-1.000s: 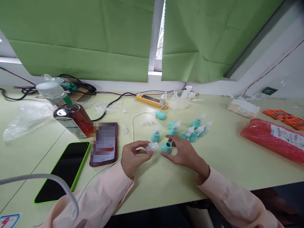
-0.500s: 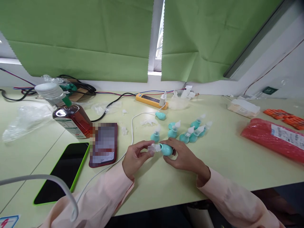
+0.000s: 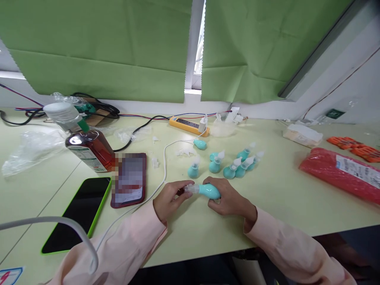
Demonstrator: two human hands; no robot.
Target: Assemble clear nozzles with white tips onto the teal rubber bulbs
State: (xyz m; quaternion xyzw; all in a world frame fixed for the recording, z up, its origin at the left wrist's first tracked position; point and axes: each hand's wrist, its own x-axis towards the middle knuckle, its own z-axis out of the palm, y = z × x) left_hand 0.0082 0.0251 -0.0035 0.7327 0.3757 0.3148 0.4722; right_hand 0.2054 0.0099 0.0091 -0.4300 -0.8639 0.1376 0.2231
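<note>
My left hand [image 3: 170, 198] pinches a clear plastic nozzle piece [image 3: 193, 189] between thumb and fingers. My right hand [image 3: 227, 198] is wrapped round a teal squeeze bulb [image 3: 208, 191], which lies on its side with its neck toward the left. Nozzle and bulb neck meet in line between my hands; how deep one sits in the other I cannot tell. Just beyond, several teal bulbs with clear tips stand upright, among them one bulb [image 3: 193, 170] apart at the left and one [image 3: 229, 171] in the group at the right. A bare bulb [image 3: 200, 144] lies farther back.
Clear plastic bits [image 3: 185, 152] lie near a white cable [image 3: 165, 158] running to a yellow power strip [image 3: 185, 126]. Two phones, one green-edged [image 3: 77, 213] and one red-edged [image 3: 130, 180], lie left, beside a brown bottle [image 3: 89, 148]. A red package [image 3: 335, 170] lies at right.
The bulb's neck has come against the nozzle and the two now line up. My right hand has moved slightly nearer me, and the bulb looks more stretched out lengthwise.
</note>
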